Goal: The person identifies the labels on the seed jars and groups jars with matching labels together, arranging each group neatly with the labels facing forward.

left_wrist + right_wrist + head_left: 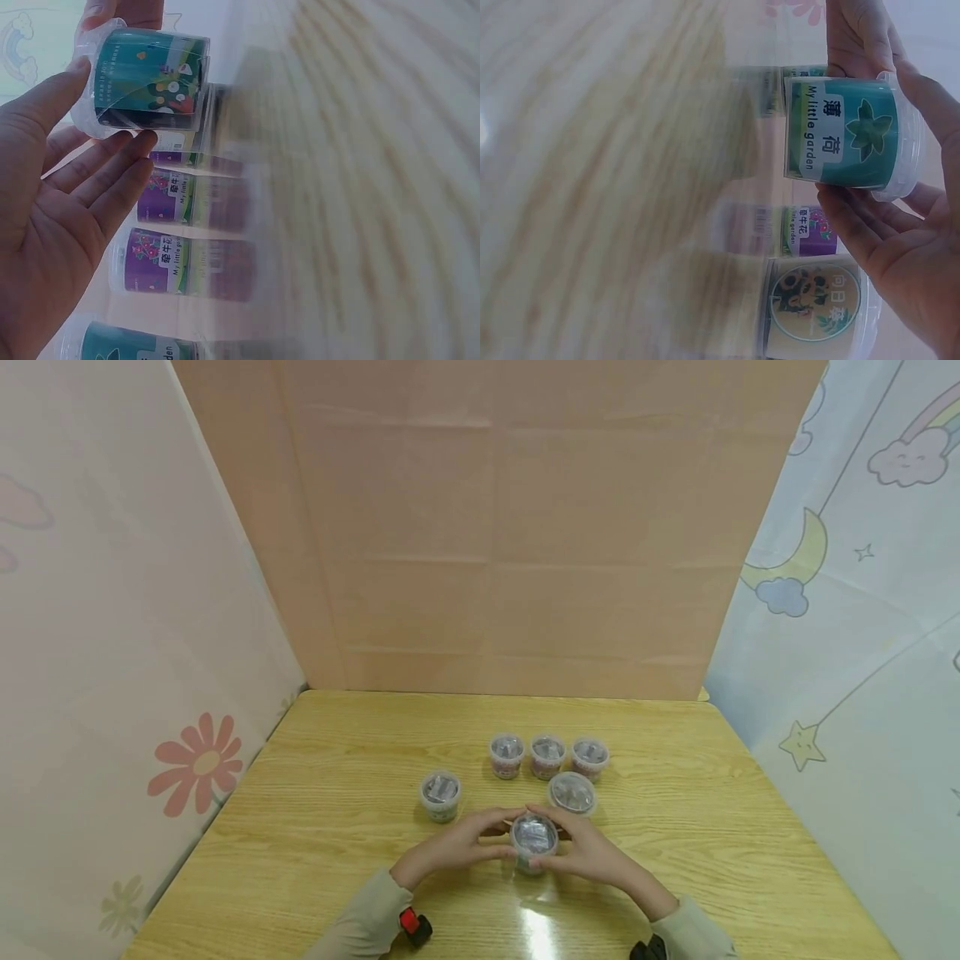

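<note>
Between both hands is a clear plastic seed cup (534, 837) with a lid and a teal label; the label (840, 135) reads "My little garden" with a green leaf. My left hand (474, 843) holds its left side, thumb and fingers around the lid edge. On the opposite side, my right hand (588, 853) grips it, thumb in front and fingers behind. The cup stands upright; whether its base touches the table I cannot tell. Just behind the right hand is a wider lidded cup (572, 793) with a cream label (814, 307).
Three cups with purple labels stand in a back row: left (507, 756), middle (547, 756) and right (590, 758). Another teal-labelled cup (440, 797) is left of the hands. Everything stands on a wood-grain table (337, 777) enclosed by a tan back panel (495, 527) and patterned side curtains.
</note>
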Tool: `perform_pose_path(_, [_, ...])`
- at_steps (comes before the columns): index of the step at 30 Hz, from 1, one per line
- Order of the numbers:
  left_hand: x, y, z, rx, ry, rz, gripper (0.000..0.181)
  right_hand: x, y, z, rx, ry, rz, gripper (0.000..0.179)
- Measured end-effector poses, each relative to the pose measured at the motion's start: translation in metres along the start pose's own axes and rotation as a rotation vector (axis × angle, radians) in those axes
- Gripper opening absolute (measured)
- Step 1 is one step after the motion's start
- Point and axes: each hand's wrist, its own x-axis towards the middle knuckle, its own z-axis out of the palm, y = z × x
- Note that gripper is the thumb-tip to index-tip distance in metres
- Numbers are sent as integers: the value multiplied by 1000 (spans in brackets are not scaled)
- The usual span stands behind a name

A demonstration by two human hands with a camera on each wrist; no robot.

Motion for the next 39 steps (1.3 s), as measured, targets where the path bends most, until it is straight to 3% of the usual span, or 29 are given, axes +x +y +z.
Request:
perform_pose_path(14, [2, 3, -12, -117, 61, -46, 59, 13, -10, -11, 80, 23, 8, 68])
perform_pose_path(19, [3, 4, -16, -132, 58, -43, 62, 18, -14, -16, 80, 35, -15, 66])
perform_pose_path(26, [4, 6, -17, -114, 75, -61, 69, 23, -18, -18, 60, 46, 13, 65])
perform_pose_path(31, [7, 6, -16, -134, 116, -56, 74, 27, -24, -19, 55, 65, 40, 65])
perform_pose_path(39, [8, 8, -9, -153, 223, -99, 75, 30, -28, -17, 31, 78, 53, 67])
